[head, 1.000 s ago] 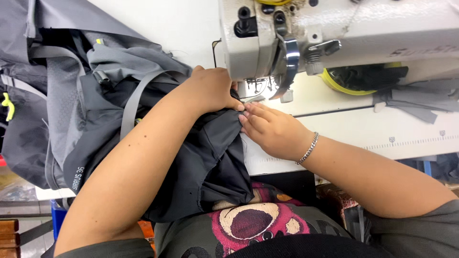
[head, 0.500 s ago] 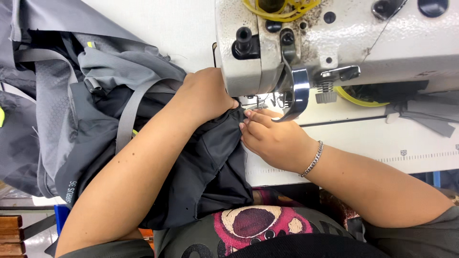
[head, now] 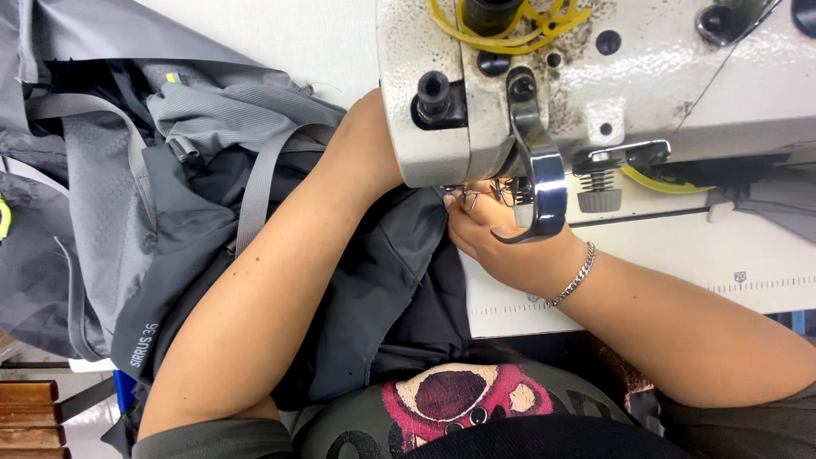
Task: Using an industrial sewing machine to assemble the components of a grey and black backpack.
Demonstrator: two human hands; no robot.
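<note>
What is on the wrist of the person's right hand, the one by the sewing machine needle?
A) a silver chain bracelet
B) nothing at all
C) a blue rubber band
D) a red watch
A: a silver chain bracelet circles the wrist just behind the right hand, which rests on the dark grey fabric under the head of the sewing machine.

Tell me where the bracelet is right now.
The silver chain bracelet sits on the right wrist in the head view, right of centre, just below the sewing machine head, over the white table.
</note>
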